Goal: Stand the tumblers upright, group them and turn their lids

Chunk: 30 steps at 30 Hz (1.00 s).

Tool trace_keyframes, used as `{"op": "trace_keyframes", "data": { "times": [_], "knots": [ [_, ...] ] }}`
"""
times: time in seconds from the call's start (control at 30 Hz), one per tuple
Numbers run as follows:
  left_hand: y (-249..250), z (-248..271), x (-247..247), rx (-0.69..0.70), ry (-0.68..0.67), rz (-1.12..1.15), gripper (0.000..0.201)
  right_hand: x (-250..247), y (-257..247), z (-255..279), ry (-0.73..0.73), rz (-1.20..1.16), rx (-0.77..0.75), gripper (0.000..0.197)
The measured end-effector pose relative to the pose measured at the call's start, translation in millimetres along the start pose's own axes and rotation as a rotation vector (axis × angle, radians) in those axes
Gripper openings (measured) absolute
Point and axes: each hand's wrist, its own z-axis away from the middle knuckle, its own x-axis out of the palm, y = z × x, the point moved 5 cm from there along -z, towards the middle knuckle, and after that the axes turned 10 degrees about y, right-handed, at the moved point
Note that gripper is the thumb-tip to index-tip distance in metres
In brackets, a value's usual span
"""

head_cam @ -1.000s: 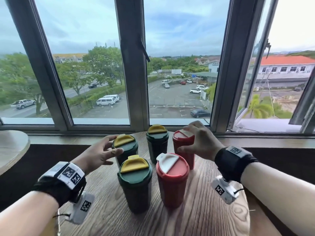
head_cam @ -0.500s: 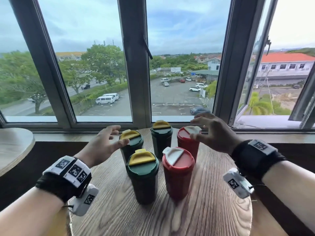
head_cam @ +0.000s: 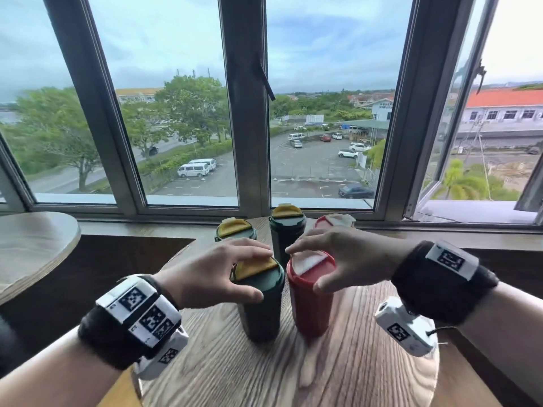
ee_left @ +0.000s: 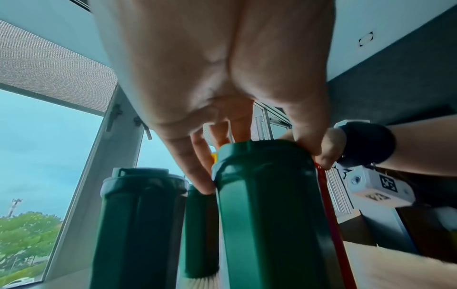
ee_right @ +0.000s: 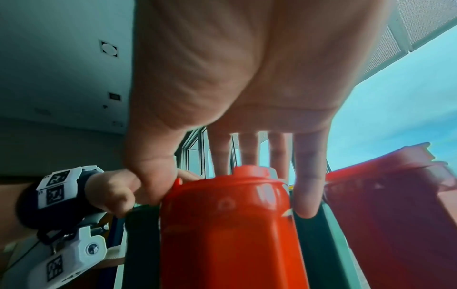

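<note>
Five tumblers stand upright in a cluster on the round wooden table (head_cam: 293, 374). In front, the green tumbler (head_cam: 260, 312) with a yellow lid flap stands side by side with the red tumbler (head_cam: 311, 312) with a white flap. My left hand (head_cam: 258, 274) grips the green tumbler's lid (ee_left: 262, 156), with the thumb at the side and the fingers over the top. My right hand (head_cam: 304, 268) grips the red tumbler's lid (ee_right: 227, 187) the same way. Behind them stand two green tumblers (head_cam: 235, 230) (head_cam: 287, 227) and a second red tumbler (head_cam: 335, 221), partly hidden by my right hand.
A second round table (head_cam: 29, 245) sits at the left. The window sill (head_cam: 147, 224) and window frames run just behind the tumblers. An opened window pane (head_cam: 440, 142) stands at the right. Bare wood lies in front of the tumblers.
Both hands left the back tumblers and came toward me. The left hand now holds the front green lid and the right holds the front red lid.
</note>
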Motion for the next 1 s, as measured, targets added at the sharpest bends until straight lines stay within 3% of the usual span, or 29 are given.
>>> {"op": "trace_keyframes", "data": {
  "times": [0.13,0.23,0.4,0.53,0.63,0.8,1.0],
  "knots": [
    [7,4,1,-0.02,0.1,-0.243,0.08,7,-1,1,0.164,0.307,0.041,0.085],
    [12,4,4,-0.046,0.056,-0.385,0.093,9,0,5,0.189,0.406,0.07,0.099],
    [6,4,8,-0.08,-0.151,-0.075,0.097,1,-1,13,-0.124,0.014,-0.012,0.09],
    [3,3,6,-0.109,-0.025,-0.07,0.093,2,7,14,0.051,0.123,0.022,0.085],
    [2,4,5,-0.119,0.015,-0.057,0.098,2,9,16,0.159,0.236,0.074,0.1],
    [-2,7,4,-0.2,-0.003,0.04,0.093,6,16,18,0.01,0.09,0.109,0.105],
    [0,8,8,-0.235,0.105,0.046,0.086,4,16,17,0.094,0.037,0.146,0.103]
  ]
}}
